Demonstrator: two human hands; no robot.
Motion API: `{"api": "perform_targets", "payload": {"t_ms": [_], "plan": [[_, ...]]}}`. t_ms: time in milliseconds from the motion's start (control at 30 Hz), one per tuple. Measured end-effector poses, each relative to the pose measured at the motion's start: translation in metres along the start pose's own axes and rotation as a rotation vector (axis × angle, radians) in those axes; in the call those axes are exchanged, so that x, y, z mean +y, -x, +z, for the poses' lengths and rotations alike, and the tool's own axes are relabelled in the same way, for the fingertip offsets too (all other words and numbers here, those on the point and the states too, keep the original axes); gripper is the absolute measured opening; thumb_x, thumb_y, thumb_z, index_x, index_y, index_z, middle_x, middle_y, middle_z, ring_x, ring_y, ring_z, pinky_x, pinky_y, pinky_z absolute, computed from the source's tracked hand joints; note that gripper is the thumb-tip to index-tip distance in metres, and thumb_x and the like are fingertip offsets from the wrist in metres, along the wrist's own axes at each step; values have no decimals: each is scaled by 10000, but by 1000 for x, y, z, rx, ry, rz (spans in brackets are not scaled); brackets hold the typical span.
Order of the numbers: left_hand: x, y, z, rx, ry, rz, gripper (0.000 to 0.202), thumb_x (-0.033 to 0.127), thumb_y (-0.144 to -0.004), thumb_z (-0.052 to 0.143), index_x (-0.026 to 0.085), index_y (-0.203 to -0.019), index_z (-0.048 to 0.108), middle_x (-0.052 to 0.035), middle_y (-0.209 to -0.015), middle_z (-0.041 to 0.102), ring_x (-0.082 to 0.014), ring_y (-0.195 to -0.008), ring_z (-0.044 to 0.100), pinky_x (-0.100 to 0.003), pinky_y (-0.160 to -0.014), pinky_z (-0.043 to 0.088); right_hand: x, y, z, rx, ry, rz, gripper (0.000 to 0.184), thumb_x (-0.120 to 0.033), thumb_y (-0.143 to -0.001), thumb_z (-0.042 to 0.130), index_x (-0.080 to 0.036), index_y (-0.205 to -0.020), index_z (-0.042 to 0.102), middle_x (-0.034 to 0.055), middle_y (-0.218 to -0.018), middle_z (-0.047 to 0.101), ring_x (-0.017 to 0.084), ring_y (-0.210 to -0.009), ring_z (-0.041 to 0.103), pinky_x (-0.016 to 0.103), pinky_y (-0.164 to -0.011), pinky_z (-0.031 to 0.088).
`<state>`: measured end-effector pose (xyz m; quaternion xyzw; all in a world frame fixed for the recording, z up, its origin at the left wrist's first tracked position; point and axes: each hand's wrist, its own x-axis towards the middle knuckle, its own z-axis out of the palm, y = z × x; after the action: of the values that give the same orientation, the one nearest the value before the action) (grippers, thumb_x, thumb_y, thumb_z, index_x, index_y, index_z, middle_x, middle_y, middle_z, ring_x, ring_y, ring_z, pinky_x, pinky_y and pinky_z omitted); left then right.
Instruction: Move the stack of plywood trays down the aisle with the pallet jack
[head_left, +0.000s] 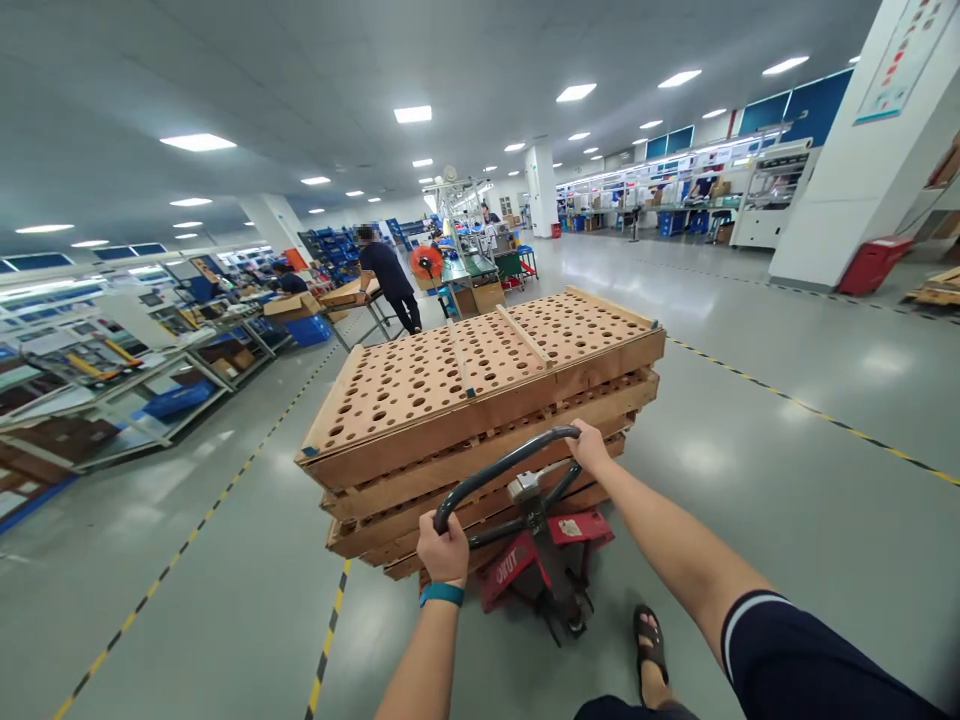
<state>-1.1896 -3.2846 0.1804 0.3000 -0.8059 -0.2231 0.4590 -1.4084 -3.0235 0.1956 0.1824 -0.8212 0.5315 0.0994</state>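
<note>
My left hand (442, 548) grips the left end of the black loop handle (501, 468) of a red pallet jack (525, 565); a blue band sits on that wrist. My right hand (589, 447) grips the handle's right end. On the jack rests a stack of wooden boards (480, 400), the top one drilled with many round holes and crossed by thin wooden strips. My sandalled foot (651, 650) stands just behind the jack.
A person in dark clothes (390, 275) leans on a cart with boxes ahead. Workbenches and racks (135, 370) line the left, behind yellow-black floor tape (225, 490). A white pillar (855, 170) and red bin (874, 262) stand right. Grey floor (787, 480) stretches ahead.
</note>
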Motion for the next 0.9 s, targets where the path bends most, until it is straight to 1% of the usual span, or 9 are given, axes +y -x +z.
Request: {"api": "perform_targets", "payload": {"t_ms": [167,267,367,467,600,700,800,867,900], "plan": [[-23,-67,32,-35,-45,-211,208,437,-768,527,261,-845,450,13,-530,576,-269,-640,639,-371,-724,482,2,-50,55,-117,-90,-5,139,-318,-804,530,-218,-717,487,-18,-653,518,155,-653,485,245,-648,358],[-28,-106,48,-66,-74,-296,219,443,-777,529,261,-853,432,12,-535,597,-281,-711,659,-407,-784,489,1,-79,84,-195,-141,2,179,-329,-809,588,-214,-715,489,-29,-649,521,145,-656,491,227,-633,351],[-30,-144,65,-146,-90,-383,198,405,-751,565,252,-784,441,-2,-524,597,-303,-764,678,-439,-805,492,0,-103,105,-251,-170,26,171,-295,-799,624,-211,-733,491,-35,-660,527,138,-661,490,217,-629,343],[-34,-177,84,-247,-34,-449,202,362,-711,608,242,-727,446,-3,-545,613,-282,-725,701,-391,-726,514,1,-124,119,-281,-177,43,145,-246,-803,618,-212,-767,482,-35,-692,533,135,-681,487,216,-648,341],[-42,-211,114,-290,28,-474,209,355,-707,617,234,-727,449,5,-572,624,-243,-671,702,-336,-668,508,4,-156,134,-318,-169,52,146,-245,-832,608,-213,-800,470,-35,-719,530,135,-701,485,225,-668,339],[-47,-233,140,-280,28,-458,191,359,-717,609,230,-744,471,-3,-587,632,-235,-677,686,-343,-701,502,8,-183,143,-352,-150,75,241,-342,-837,659,-213,-792,461,-43,-700,518,134,-692,483,233,-663,341],[-54,-254,166,-280,28,-431,181,375,-740,588,229,-753,483,-11,-599,641,-235,-705,670,-359,-749,498,10,-213,147,-396,-122,112,376,-482,-789,733,-207,-798,475,-37,-728,538,140,-731,509,235,-682,365],[-59,-270,180,-294,28,-407,189,392,-743,584,229,-746,489,-23,-603,651,-245,-727,661,-373,-768,493,9,-235,148,-465,-119,146,432,-601,-829,668,-198,-824,512,-19,-749,569,147,-757,546,239,-710,403],[-61,-278,186,-308,26,-392,195,401,-739,584,229,-743,493,-29,-605,656,-251,-732,657,-379,-767,491,8,-249,148,-521,-124,173,482,-667,-876,572,-189,-829,536,-3,-739,583,153,-750,569,247,-715,428]]}}
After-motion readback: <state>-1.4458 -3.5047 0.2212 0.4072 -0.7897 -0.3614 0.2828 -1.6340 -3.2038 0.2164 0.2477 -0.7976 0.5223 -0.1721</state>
